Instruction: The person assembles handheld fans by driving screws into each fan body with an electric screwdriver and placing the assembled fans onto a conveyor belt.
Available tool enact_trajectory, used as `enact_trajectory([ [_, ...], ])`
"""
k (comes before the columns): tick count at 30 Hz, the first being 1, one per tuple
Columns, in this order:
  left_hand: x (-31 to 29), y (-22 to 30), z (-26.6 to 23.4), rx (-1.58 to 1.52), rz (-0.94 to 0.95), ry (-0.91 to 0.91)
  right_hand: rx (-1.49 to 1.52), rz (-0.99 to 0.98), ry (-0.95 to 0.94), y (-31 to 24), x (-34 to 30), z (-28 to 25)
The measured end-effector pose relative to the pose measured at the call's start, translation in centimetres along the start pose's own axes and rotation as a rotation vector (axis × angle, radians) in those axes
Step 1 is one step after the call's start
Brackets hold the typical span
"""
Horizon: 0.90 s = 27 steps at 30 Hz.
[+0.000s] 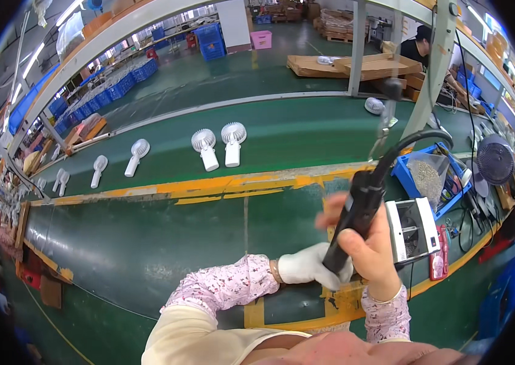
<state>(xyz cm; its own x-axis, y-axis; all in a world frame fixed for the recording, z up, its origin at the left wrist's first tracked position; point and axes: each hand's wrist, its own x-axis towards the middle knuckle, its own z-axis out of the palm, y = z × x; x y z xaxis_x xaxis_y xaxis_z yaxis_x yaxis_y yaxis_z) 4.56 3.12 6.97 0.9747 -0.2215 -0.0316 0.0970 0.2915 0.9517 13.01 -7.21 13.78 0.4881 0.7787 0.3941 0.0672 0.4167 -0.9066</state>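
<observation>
My right hand (372, 252), bare, is closed round a black electric screwdriver (359, 204), with the thumb along its near side. Its fingertips are blurred on the far side. A thick black cable curves from the tool's upper end. My left hand (306, 265), in a white glove, is at the screwdriver's lower end with its fingers bent. The tool covers part of that hand, and whatever lies in its fingers is hidden. Just right of my right hand stands a white screw feeder box (412, 230) with a dark window.
Several white handheld fans (233, 143) lie on the green conveyor belt (306, 131) ahead. A blue basket (403, 176) with a bag of small metal parts (426, 176) stands at the right, near a dark round fan (494, 160). Another person (414, 48) is at the far right.
</observation>
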Motion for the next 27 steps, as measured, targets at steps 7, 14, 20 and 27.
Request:
enact_trajectory([
  [7, 1.6, 1.7, -7.9, 0.546, -0.012, -0.363, 0.127, -0.097, 0.164, 2.6, -1.2, 0.8],
  [14, 3.3, -0.4, -24.8, 0.970, 0.324, 1.219, 0.156, -0.060, 0.108, 4.6, -1.4, 0.4],
  [20, 1.7, 0.7, -29.9, 1.454, -0.226, 1.483, 0.198, 0.032, 0.085, 5.9, -2.4, -0.5],
  [27, 0.9, 2.7, -31.1, 1.199, -0.301, 1.382, 0.168, 0.029, 0.096, 5.8, -2.5, 0.0],
])
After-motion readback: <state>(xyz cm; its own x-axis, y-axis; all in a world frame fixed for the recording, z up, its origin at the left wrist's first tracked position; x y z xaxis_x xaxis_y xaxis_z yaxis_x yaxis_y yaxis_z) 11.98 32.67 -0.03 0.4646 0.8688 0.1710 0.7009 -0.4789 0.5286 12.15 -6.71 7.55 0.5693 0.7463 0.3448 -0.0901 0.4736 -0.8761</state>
